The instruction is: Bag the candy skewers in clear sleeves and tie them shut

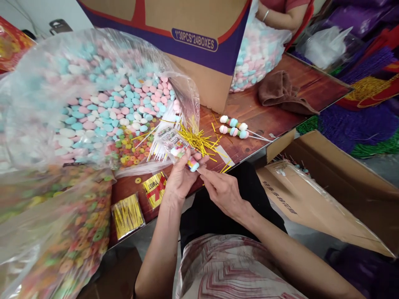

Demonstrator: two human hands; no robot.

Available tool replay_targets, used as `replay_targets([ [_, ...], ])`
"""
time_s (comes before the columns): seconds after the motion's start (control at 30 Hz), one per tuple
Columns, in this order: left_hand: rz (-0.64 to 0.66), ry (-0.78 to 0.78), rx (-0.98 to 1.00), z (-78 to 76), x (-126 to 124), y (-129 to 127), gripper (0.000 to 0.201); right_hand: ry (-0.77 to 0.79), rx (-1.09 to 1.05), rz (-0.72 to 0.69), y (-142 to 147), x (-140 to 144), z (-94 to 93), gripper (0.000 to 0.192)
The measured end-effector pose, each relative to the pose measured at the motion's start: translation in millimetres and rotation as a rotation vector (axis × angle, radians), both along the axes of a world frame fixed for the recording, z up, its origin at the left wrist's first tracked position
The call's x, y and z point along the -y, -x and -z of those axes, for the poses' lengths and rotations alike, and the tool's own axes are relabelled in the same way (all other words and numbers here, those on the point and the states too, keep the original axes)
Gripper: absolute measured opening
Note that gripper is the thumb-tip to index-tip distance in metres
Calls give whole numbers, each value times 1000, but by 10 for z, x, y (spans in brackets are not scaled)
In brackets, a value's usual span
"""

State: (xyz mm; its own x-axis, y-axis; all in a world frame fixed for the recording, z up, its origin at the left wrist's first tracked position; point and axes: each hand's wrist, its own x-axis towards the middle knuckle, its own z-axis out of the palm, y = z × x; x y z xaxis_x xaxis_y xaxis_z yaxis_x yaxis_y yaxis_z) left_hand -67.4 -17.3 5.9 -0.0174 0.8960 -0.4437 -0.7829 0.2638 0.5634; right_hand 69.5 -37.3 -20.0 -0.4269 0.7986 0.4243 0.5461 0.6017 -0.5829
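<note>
My left hand (180, 176) is closed around a candy skewer (193, 165) with pastel marshmallows and coloured rings, held over the table's front edge. My right hand (222, 189) pinches at the skewer's lower end, where the thin stick is mostly hidden by the fingers. Just beyond the left hand lie a printed clear wrapper (170, 136), a bunch of white sticks (156, 149) and loose gold twist ties (199, 141). Two finished-looking marshmallow skewers (233, 127) rest side by side to the right.
A large clear bag of pastel marshmallows (102, 112) and gummy rings (132, 145) spreads at left. Another bag of gummy rings (77, 232) stands nearer. Twist-tie packs (127, 215), a carton (199, 54), a brown cloth (280, 92) and an open box (311, 199) surround. Another person's arm (280, 18) shows behind.
</note>
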Motion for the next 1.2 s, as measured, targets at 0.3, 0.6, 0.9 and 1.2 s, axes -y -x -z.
replay_targets([
  [0.3,-45,26,-48,30,-26,26,23,-157,55,-136,-200,-78,-19,25],
  [0.6,22,30,-55,48,3,-62,24,-414,282,-19,-19,-75,7,31],
  [0.9,66,-20,6,44,19,-47,17,76,-188,-26,64,-18,6,28],
  [1.2,-142,-98,-7,49,12,-148,20,391,-394,-11,111,73,-75,39],
])
